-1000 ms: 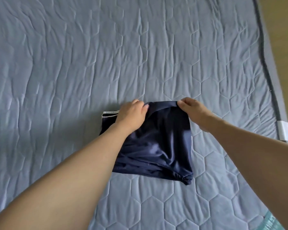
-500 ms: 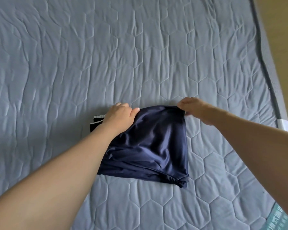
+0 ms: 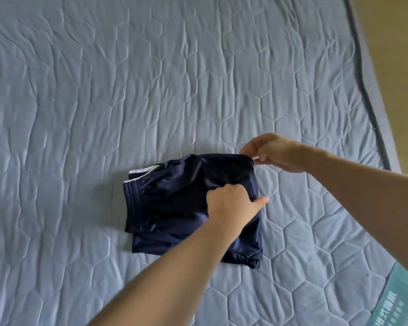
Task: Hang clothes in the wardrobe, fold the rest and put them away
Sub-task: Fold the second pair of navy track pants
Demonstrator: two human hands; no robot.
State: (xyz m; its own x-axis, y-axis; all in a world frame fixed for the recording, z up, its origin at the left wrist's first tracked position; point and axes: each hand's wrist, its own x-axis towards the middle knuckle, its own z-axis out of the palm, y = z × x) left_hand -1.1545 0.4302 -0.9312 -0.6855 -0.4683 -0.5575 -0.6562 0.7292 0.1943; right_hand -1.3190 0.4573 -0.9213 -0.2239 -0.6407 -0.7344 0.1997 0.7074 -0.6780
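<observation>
The fold could slip open

The dark blue shorts (image 3: 191, 208) lie folded in a small pile on the grey quilted mattress (image 3: 104, 90), with white stripes showing at the left side. The left hand (image 3: 231, 203) lies on top of the pile near its right edge, fingers curled into the cloth, and looks like it presses it down. The right hand (image 3: 271, 152) pinches the far right corner. The cloth looks shiny and slippery. If the left hand lets go too soon, the layers may slide apart and the pile may open. If the right hand tugs the corner hard, the top layer may bunch up and make the fold crooked.
</observation>
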